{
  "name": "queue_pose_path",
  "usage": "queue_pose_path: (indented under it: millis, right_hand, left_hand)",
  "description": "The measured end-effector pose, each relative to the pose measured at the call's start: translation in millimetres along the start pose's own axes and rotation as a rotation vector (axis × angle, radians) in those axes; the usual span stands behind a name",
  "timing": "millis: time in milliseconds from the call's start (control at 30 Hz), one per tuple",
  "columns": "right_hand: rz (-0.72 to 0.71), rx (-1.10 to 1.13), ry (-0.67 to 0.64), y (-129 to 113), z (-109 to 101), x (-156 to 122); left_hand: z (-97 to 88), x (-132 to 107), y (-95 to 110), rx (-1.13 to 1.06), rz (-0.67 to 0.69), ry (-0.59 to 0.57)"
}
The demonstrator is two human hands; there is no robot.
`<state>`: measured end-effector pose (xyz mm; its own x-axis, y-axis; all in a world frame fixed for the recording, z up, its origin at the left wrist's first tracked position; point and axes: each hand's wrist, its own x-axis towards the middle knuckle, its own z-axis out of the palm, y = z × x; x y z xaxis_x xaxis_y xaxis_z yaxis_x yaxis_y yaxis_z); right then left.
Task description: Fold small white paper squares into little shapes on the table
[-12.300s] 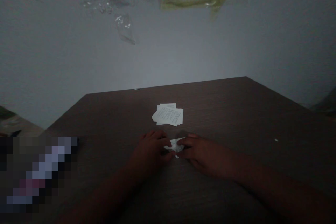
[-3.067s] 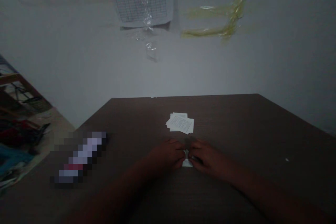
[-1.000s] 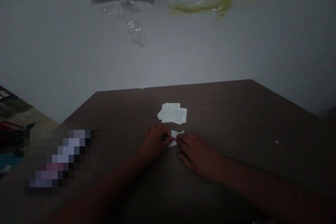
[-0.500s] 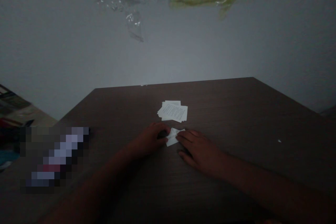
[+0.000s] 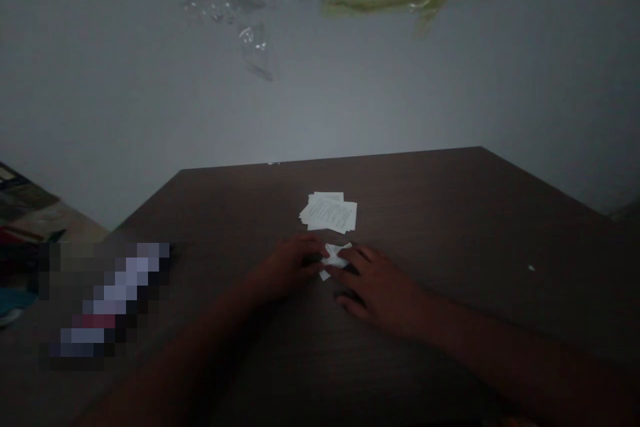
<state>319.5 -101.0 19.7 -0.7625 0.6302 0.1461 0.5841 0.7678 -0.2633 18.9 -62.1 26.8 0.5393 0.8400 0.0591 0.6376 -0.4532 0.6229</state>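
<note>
A small folded piece of white printed paper [image 5: 335, 252] lies on the dark wooden table between my hands, its creases making pointed corners. My left hand [image 5: 291, 268] holds the paper's left side, thumb and fingertips closed at its edge. From the right, my right hand [image 5: 384, 288] rests on the paper with its fingers spread, the fingertips pressing on it and the thumb apart on the table. My fingers cover part of the paper. Just beyond it sits a loose stack of white printed paper pieces [image 5: 330, 211].
The brown table [image 5: 425, 200] meets a pale wall [image 5: 350, 100] at its far edge. A blurred-out, pixelated object [image 5: 120, 290] lies at the left. A tiny white scrap [image 5: 531, 268] is on the right. Yellow tape [image 5: 375, 1] sticks to the wall.
My right fingers have shifted a little left across the paper, and its near part is folded up more. My left hand has barely moved. The paper stack stays put.
</note>
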Motion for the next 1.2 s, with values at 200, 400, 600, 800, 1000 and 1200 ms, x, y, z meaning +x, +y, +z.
queue_pose_path:
  millis: [200,400,600,800,1000,1200]
  right_hand:
    - [0.06,-0.01,-0.006,-3,-2,1]
    - [0.146,-0.097,0.029,-2,-9,1]
    - [0.187,-0.084,0.029,3,-12,0]
    - [0.328,-0.14,0.035,21,-22,-2]
    - [0.318,-0.132,-0.021,31,-28,-1]
    - [0.281,-0.044,0.061,41,-19,4]
  left_hand:
    - [1.4,1,-5,0.009,-0.023,0.011]
    - [2.2,2,-7,0.052,-0.05,-0.011]
    - [1.3,1,-3,0.087,-0.027,-0.001]
    - [-1.9,4,5,0.124,-0.076,-0.035]
    - [0.4,3,7,0.153,-0.084,-0.038]
    - [7.3,-3,12,0.206,0.035,-0.015]
